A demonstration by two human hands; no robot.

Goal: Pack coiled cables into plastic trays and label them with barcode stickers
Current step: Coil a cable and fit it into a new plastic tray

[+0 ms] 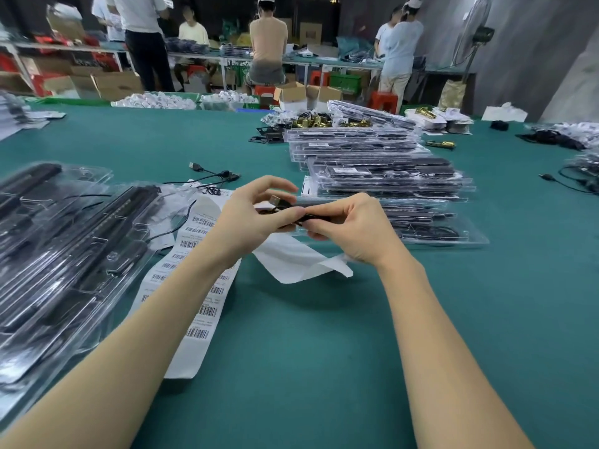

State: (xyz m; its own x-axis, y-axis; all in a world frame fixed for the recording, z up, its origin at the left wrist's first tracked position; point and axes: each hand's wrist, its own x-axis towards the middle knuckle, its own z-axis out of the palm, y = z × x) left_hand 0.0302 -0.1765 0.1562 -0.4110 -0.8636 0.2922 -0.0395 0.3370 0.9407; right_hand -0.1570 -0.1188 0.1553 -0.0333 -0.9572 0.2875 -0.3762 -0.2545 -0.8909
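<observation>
- Both hands raised over the middle of the green felt desk (308, 335), working a black coiled cable with a metal USB plug (279, 202) held between them.
- Left hand (249, 218) with thumb and fingers curled, grip pinched on the plug end; right hand (348, 228) with fingertips clamped on the other side of the same black bundle.
- Step in hand, by judgement: tidying or tightening the coil before seating it in a tray; packing of this piece not yet done.
- Next move likely calls for a compact coil, then a short carry to the clear plastic tray (421, 234) lying just beyond the right hand, with care to match the moulded pocket.
- Long white strip of barcode stickers (201, 286) stretched under the left forearm, ready for labelling; a loose sheet of white backing paper (298, 260) directly beneath the hands.
- Spread of clear trays with black parts (64, 241) at near left; tall stack of filled clear trays (382, 170) at far right.
- Loose black cables (214, 176) on the felt behind the left hand.
- Possible hindrances: backing paper and sticker strip crowding the working patch; slippery tray stack close to the right elbow path.
- Other people at far benches, well apart.
</observation>
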